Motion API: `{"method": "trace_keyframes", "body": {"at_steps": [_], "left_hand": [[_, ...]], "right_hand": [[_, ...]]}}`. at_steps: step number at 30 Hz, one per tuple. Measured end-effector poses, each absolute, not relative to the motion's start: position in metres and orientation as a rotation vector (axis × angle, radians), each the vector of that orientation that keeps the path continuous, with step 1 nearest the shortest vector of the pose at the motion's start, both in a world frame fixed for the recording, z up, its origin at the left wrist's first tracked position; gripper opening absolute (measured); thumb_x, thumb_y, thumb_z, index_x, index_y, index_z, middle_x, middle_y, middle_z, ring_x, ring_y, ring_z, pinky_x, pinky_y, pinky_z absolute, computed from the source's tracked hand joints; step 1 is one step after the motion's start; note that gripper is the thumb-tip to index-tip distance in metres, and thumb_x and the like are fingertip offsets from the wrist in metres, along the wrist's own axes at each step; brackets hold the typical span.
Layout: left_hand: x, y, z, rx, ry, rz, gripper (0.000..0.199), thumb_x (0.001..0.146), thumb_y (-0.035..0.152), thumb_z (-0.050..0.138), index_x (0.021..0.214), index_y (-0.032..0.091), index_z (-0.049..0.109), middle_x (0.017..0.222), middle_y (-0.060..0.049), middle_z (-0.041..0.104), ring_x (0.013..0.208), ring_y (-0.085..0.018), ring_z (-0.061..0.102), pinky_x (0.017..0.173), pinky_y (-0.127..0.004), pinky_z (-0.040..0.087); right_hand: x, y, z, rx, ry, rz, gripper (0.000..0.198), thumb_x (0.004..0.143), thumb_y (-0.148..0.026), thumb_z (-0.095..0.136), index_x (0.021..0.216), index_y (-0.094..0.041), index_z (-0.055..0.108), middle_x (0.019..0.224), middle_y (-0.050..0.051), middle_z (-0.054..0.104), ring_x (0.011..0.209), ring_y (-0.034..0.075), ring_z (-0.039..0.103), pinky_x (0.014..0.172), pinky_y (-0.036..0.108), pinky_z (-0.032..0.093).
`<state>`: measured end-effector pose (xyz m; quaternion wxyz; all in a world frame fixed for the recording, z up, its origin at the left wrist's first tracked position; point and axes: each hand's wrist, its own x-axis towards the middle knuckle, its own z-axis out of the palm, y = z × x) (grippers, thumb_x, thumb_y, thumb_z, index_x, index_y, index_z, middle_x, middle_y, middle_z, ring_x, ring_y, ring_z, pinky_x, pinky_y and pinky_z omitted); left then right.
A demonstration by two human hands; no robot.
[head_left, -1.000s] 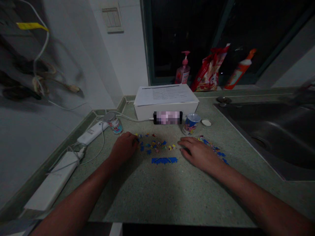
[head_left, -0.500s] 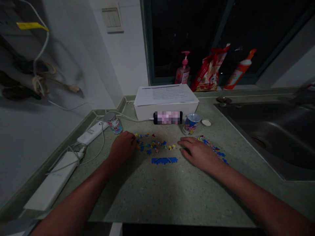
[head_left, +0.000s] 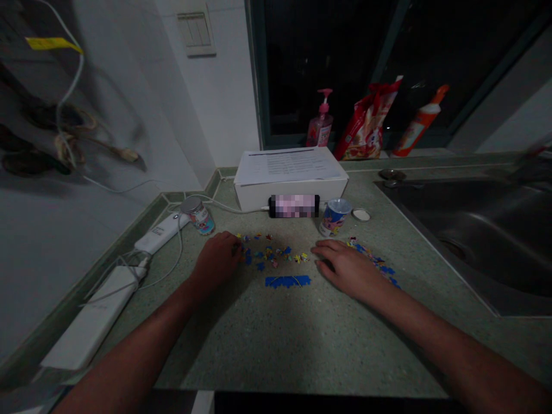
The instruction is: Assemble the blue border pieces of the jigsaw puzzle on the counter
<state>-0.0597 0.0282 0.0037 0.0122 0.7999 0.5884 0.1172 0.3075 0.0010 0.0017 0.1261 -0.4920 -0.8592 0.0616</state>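
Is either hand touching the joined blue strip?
No, the strip lies on the counter, apart from both the left hand and the right hand.

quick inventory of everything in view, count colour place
Counter: 1, greenish, centre
Puzzle strip: 1, blue, centre
Loose pieces: many, mixed, beyond strip and farther right
Box: 1, white, back
Paper: count unclear, white, on box
Phone: 1, black, before box
Jar: 1, clear and grey, left
Cup: 1, mostly blue, right of phone
Round lid: 1, whitish, beside cup
Window: 1, dark, back right
Bottles: 2, pink and orange, by window
Bag: 1, red, by window
Sink: 1, grey, right
Metal disc: 1, grey, by sink
Power strips: 2, white, left
Cables: several, white, left
Switch panel: 1, whitish, upper left
Hanging things: unclear, dark, far left
Left hand: 1, bare, at pieces' left end
Right hand: 1, bare, between piece groups
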Motion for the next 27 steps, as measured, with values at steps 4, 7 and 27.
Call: {"method": "trace_keyframes", "body": {"at_steps": [4,7,27], "left_hand": [[-0.058,0.027,0.002,2.52,1.714,0.414,0.019,0.1,0.021,0.059,0.101,0.019,0.077,0.102,-0.013,0.074,0.098,-0.031,0.071,0.092,-0.047,0.058],[-0.055,0.025,0.0,2.538,1.615,0.459,0.019,0.101,0.021,0.059,0.107,0.019,0.077,0.11,-0.013,0.075,0.105,-0.031,0.071,0.099,-0.048,0.058],[-0.047,0.02,-0.004,2.581,1.421,0.383,0.026,0.103,0.02,0.064,0.124,0.023,0.08,0.131,-0.012,0.076,0.122,-0.031,0.069,0.113,-0.054,0.054]], "right_hand": [[0.307,0.001,0.003,-1.442,-2.513,0.183,0.031,0.104,-0.019,0.062,0.13,-0.019,0.079,0.14,0.015,0.076,0.125,0.031,0.074,0.11,0.047,0.06],[0.307,0.001,0.003,-1.452,-2.521,0.184,0.031,0.105,-0.02,0.06,0.13,-0.019,0.078,0.139,0.014,0.076,0.125,0.031,0.074,0.11,0.047,0.06],[0.307,0.0,0.006,-1.433,-2.509,0.204,0.031,0.105,-0.019,0.06,0.13,-0.02,0.079,0.138,0.014,0.077,0.123,0.032,0.074,0.109,0.048,0.06]]}}
